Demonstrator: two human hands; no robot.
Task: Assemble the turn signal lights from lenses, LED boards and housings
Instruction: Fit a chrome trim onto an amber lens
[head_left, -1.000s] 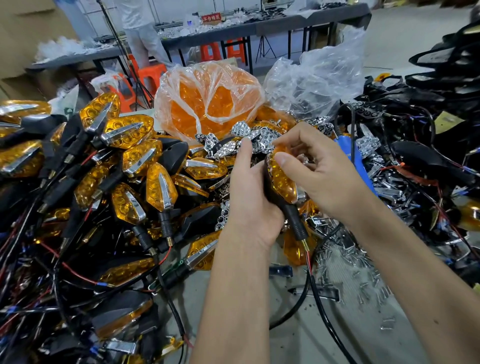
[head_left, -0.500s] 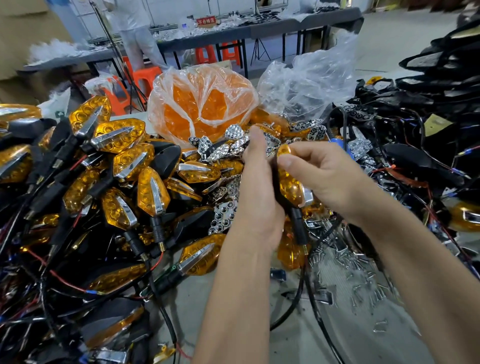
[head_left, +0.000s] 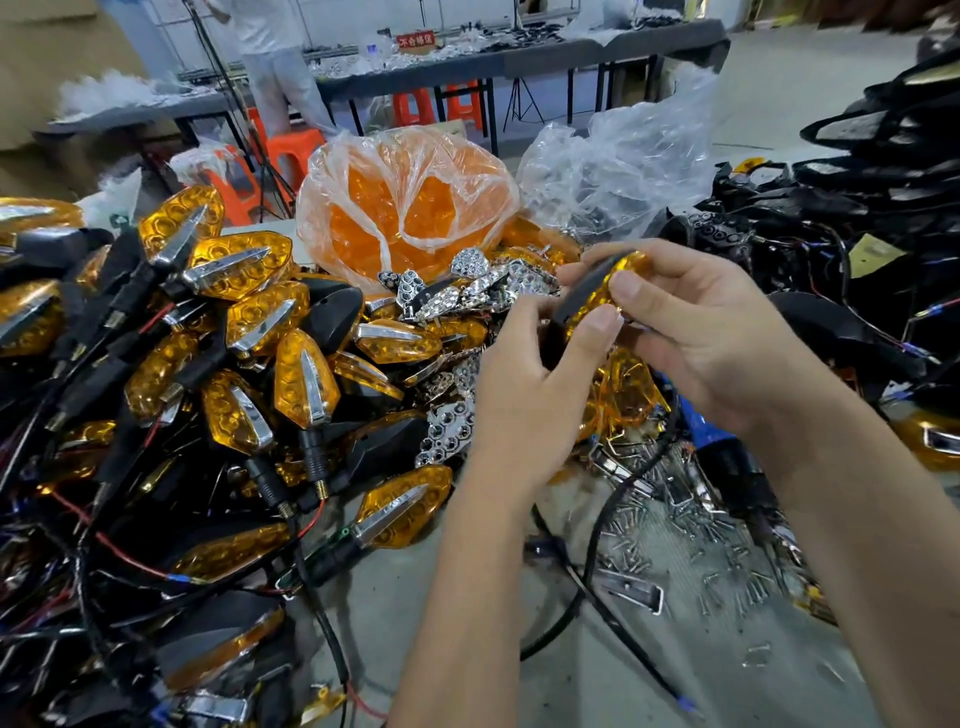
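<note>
Back table carries a red sign (head_left: 415, 39), text likely "不合格区". Left hand (head_left: 524, 395) and right hand (head_left: 711, 332) pinch turn signal (head_left: 597, 296), long axis tilted up-right.

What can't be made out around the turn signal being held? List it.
Head view only:
- Seam between amber lens and black housing: covered by both thumbs, left hand, right hand.
- LED board: hidden inside, if fitted.
- Red sign on the far table: too small to read.

Both hands, left (head_left: 524, 395) and right (head_left: 701, 332), meet raised, fingers curled, thumbs pinching.
</note>
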